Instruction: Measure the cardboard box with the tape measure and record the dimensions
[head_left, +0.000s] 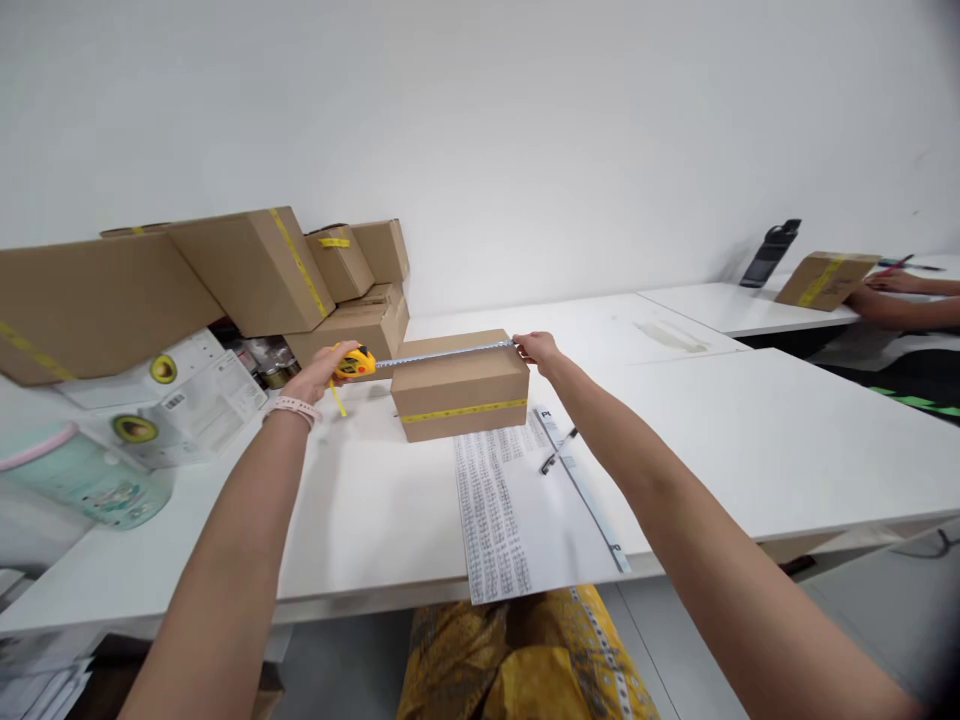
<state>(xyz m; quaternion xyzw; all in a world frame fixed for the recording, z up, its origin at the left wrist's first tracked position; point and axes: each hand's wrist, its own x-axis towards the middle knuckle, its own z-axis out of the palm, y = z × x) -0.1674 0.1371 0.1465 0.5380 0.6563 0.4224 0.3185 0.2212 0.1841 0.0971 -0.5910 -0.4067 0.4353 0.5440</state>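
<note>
A brown cardboard box [459,390] with a yellow printed tape strip along its front rests on the white table. My left hand [328,370] grips a yellow tape measure [354,362] just left of the box. Its blade [442,354] is drawn out across the top of the box. At the box's far right corner, the fingers of my right hand [536,348] pinch the blade's end. Under and in front of the box lies a printed sheet [491,520], with a pen [558,452] on it.
Several cardboard boxes [247,270] are piled at the back left, beside a white carton with avocado pictures [180,400]. A pale green tumbler [97,480] stands near the left edge. At the far right, a person's hand [896,281] is by another box [825,280] and a dark bottle [770,255].
</note>
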